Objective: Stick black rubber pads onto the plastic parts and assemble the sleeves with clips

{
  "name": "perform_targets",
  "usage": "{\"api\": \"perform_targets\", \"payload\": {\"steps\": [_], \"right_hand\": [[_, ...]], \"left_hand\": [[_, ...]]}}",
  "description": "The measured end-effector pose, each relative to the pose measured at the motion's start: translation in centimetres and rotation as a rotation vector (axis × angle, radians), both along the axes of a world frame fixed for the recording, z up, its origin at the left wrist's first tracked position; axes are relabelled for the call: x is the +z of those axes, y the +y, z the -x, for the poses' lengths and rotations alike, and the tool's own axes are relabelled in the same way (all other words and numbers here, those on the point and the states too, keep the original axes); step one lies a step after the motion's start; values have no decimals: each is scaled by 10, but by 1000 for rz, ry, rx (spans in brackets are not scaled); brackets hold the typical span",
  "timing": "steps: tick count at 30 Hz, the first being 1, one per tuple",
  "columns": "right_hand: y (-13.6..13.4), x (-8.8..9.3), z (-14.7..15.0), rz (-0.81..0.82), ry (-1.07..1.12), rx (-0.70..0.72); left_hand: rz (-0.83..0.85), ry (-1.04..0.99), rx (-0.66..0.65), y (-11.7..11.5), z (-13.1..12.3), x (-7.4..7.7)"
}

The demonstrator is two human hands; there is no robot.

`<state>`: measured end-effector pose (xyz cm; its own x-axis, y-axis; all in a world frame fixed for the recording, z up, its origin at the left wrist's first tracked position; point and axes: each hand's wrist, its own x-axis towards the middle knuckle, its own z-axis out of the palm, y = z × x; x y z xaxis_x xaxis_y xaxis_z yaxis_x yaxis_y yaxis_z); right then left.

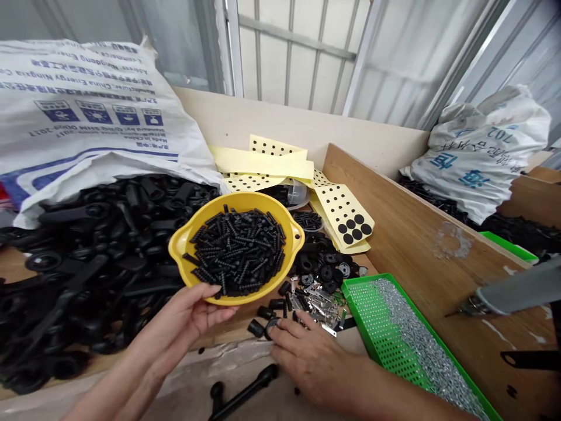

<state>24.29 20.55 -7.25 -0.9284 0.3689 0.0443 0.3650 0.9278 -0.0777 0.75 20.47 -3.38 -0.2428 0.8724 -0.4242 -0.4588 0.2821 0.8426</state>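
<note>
My left hand [195, 316] grips the front rim of a yellow plastic bowl [177, 248], thumb over the edge and fingers underneath. Short black ribbed, screw-like pieces [239, 248] fill the bowl, which tilts toward me. Lower right, my right hand [309, 356] lies palm down with its fingers apart at the front of a pile of small parts. Its fingertips touch or nearly touch a round black part [272, 325]; what lies under the palm is hidden. Black cylindrical caps [256, 328] and flat metal strips [322, 304] lie close by. Below it is a black crank-like part [248, 394].
Black handle-like parts [100, 263] heap at left before a white printed sack [87, 105]. A green tray [385, 327] of small metal pieces stands at right, beside a wooden partition [394, 204]. A power screwdriver [504, 292] juts in. Yellow sticker sheets [344, 213] lie behind.
</note>
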Motion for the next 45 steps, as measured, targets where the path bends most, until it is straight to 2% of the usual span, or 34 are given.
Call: {"api": "perform_targets", "payload": {"steps": [3, 7, 13, 16, 20, 24, 26, 30, 36, 42, 43, 45], "right_hand": [[5, 0, 11, -11, 23, 43], [13, 7, 17, -19, 5, 92], [35, 14, 13, -50, -37, -163], [43, 10, 23, -57, -77, -159], [48, 13, 35, -28, -1, -130], [58, 18, 32, -20, 16, -252], [65, 15, 30, -24, 0, -295], [75, 1, 38, 12, 4, -284], [84, -8, 63, 241, 184, -249], [83, 6, 72, 557, 459, -299], [81, 10, 72, 633, 493, -294], [75, 20, 74, 918, 596, -280]], "left_hand": [[-31, 10, 22, -1, 8, 2], [-9, -2, 38, -7, 18, 4], [15, 48, 45, -21, 26, 18], [24, 52, 81, -23, 25, 23], [14, 40, 104, -27, 29, 23], [13, 41, 133, -36, 40, 24], [23, 28, 138, -41, 46, 24], [23, 16, 152, -46, 55, 19], [14, 24, 126, -51, 57, 20], [-9, 74, 135, -51, 59, 16], [-11, 80, 129, -50, 59, 14], [-19, 86, 93, -48, 55, 11]]}}
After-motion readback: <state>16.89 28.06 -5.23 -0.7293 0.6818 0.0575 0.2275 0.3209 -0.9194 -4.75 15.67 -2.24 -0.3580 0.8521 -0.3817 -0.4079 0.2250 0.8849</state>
